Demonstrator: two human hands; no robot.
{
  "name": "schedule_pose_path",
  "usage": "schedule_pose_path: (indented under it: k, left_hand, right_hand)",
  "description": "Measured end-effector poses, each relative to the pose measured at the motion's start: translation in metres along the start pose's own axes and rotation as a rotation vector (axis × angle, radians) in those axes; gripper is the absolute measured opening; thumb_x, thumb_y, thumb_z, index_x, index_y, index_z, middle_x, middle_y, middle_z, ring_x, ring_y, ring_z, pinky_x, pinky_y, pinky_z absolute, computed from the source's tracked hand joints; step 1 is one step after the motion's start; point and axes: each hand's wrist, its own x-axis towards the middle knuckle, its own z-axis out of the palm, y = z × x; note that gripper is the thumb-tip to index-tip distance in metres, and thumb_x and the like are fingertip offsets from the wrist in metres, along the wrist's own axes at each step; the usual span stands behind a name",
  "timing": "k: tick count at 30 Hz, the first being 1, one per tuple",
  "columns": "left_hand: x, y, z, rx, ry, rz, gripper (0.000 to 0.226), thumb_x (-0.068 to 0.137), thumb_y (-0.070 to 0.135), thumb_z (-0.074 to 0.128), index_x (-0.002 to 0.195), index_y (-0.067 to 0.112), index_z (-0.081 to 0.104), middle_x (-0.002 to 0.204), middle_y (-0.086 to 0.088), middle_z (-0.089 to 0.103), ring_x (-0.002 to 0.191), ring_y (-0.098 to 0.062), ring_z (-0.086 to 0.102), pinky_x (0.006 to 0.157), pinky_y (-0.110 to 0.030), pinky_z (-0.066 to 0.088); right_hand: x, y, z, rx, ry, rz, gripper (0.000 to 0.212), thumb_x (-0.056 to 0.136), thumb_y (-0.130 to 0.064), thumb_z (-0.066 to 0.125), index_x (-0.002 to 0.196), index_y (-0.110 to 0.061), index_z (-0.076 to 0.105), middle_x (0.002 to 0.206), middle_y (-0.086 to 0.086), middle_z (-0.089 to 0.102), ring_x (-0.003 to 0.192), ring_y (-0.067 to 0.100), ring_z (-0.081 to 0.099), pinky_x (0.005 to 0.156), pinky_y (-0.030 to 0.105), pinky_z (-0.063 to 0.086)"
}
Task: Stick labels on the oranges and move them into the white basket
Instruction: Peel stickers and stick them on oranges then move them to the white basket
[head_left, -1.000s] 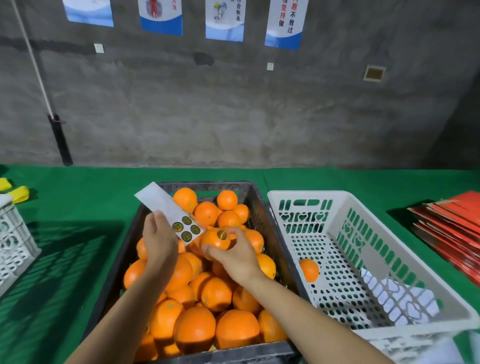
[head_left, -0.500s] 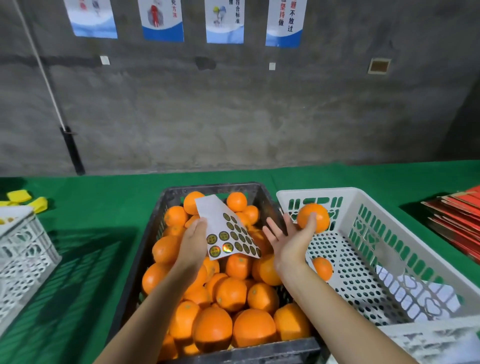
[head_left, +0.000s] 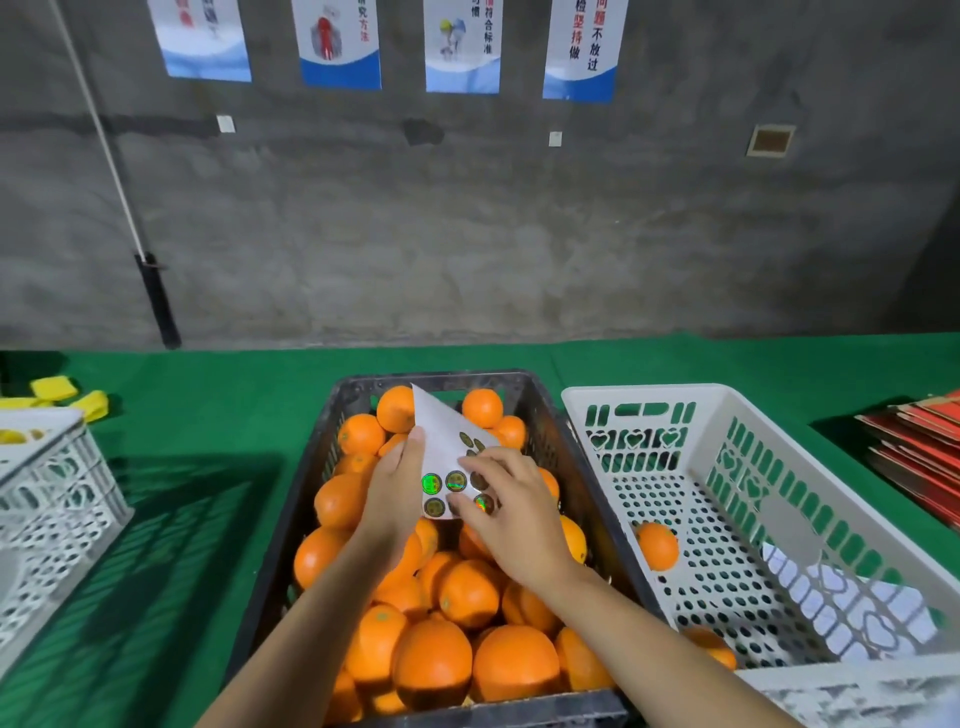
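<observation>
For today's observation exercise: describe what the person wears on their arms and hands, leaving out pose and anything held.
Nothing is worn. The left hand and right hand are bare, without gloves, rings or a watch. Both forearms are bare to the picture's bottom edge, with no sleeve in view.

Dim, even overhead light | hard slatted shadow on the green table, lower left | wide-angle bowing at edges | labels glint.

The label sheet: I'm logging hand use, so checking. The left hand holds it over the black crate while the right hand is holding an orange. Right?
Not quite. In the head view the right hand holds no orange; its fingers are on the label sheet, at the stickers. The left hand does hold the sheet over the black crate.
</observation>
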Motion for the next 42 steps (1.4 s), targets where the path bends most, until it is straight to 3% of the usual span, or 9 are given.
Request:
schedule_pose_path:
  k: [4, 9, 16, 22, 28, 33, 36, 39, 42]
  left_hand:
    - [0.002, 0.000, -0.002, -0.172, -0.180, -0.063, 0.037, 0.099, 0.035, 0.058, 0.125, 0.009, 0.063, 0.114, -0.016, 0.072, 0.106, -0.032, 0.070, 0.088, -0.045, 0.057]
    - [0.000, -0.002, -0.002, -0.116, -0.237, -0.030, 0.030, 0.101, 0.025, 0.056, 0.127, 0.010, 0.063, 0.118, -0.011, 0.072, 0.111, -0.027, 0.069, 0.089, -0.037, 0.056]
    - [-0.007, -0.001, -0.001, 0.078, -0.199, -0.023, 0.030, 0.092, 0.043, 0.067, 0.113, 0.022, 0.073, 0.107, 0.001, 0.076, 0.103, -0.015, 0.071, 0.077, -0.028, 0.055]
    - [-0.003, -0.005, 0.000, 0.079, -0.117, -0.030, 0.028, 0.093, 0.039, 0.066, 0.107, 0.016, 0.074, 0.097, -0.005, 0.077, 0.093, -0.021, 0.073, 0.075, -0.029, 0.058]
    - [0.005, -0.005, -0.004, 0.040, 0.129, 0.097, 0.022, 0.096, 0.034, 0.064, 0.085, 0.017, 0.073, 0.082, -0.001, 0.078, 0.078, -0.014, 0.075, 0.062, -0.025, 0.059]
    - [0.014, -0.002, -0.013, -0.008, 0.365, 0.107, 0.022, 0.097, 0.034, 0.062, 0.089, 0.015, 0.068, 0.075, 0.005, 0.076, 0.072, -0.013, 0.075, 0.059, -0.027, 0.061]
    - [0.015, -0.003, -0.015, -0.042, 0.369, 0.075, 0.020, 0.097, 0.034, 0.063, 0.091, 0.016, 0.067, 0.075, 0.005, 0.076, 0.073, -0.012, 0.075, 0.056, -0.023, 0.059]
    - [0.013, -0.005, -0.015, 0.053, 0.341, 0.103, 0.024, 0.098, 0.034, 0.062, 0.086, 0.014, 0.067, 0.074, 0.005, 0.076, 0.071, -0.011, 0.074, 0.060, -0.027, 0.060]
    - [0.010, -0.006, -0.013, 0.181, 0.289, 0.145, 0.045, 0.098, 0.034, 0.061, 0.083, -0.009, 0.060, 0.079, -0.019, 0.072, 0.066, -0.022, 0.066, 0.061, -0.039, 0.050]
  right_hand:
    - [0.002, 0.000, -0.002, -0.026, 0.083, -0.005, 0.034, 0.092, -0.031, 0.070, 0.126, -0.024, 0.069, 0.124, -0.008, 0.060, 0.114, 0.015, 0.054, 0.095, 0.036, 0.047]
    - [0.002, 0.000, -0.003, -0.082, 0.190, -0.001, 0.030, 0.089, -0.021, 0.075, 0.119, -0.023, 0.074, 0.122, -0.006, 0.068, 0.113, 0.017, 0.062, 0.093, 0.036, 0.046]
    - [0.002, -0.002, -0.007, -0.060, 0.226, -0.008, 0.029, 0.089, -0.014, 0.075, 0.117, -0.021, 0.075, 0.111, -0.006, 0.075, 0.108, 0.013, 0.067, 0.093, 0.037, 0.050]
    - [0.001, -0.001, -0.006, -0.065, 0.228, -0.073, 0.019, 0.090, -0.017, 0.074, 0.108, -0.021, 0.076, 0.114, -0.006, 0.073, 0.111, 0.008, 0.063, 0.093, 0.035, 0.048]
    - [0.004, 0.000, -0.008, -0.033, 0.234, -0.019, 0.013, 0.097, -0.028, 0.059, 0.098, -0.021, 0.070, 0.104, -0.008, 0.060, 0.103, 0.012, 0.052, 0.089, 0.026, 0.041]
    - [0.005, 0.004, 0.000, 0.174, -0.246, 0.266, 0.009, 0.091, -0.015, 0.062, 0.089, -0.022, 0.068, 0.109, -0.007, 0.056, 0.113, 0.016, 0.047, 0.101, 0.033, 0.038]
    - [0.002, 0.004, 0.007, -0.021, -0.560, 0.220, 0.013, 0.088, -0.022, 0.059, 0.093, -0.026, 0.071, 0.132, -0.009, 0.052, 0.132, 0.016, 0.031, 0.103, 0.031, 0.020]
    - [0.000, 0.005, 0.008, -0.167, -0.702, 0.131, 0.015, 0.084, -0.027, 0.058, 0.092, -0.031, 0.069, 0.144, -0.014, 0.045, 0.134, 0.014, 0.022, 0.098, 0.029, 0.011]
    - [-0.001, 0.005, 0.006, -0.214, -0.760, 0.107, 0.020, 0.083, -0.027, 0.060, 0.100, -0.028, 0.071, 0.146, -0.011, 0.045, 0.135, 0.016, 0.023, 0.106, 0.031, 0.009]
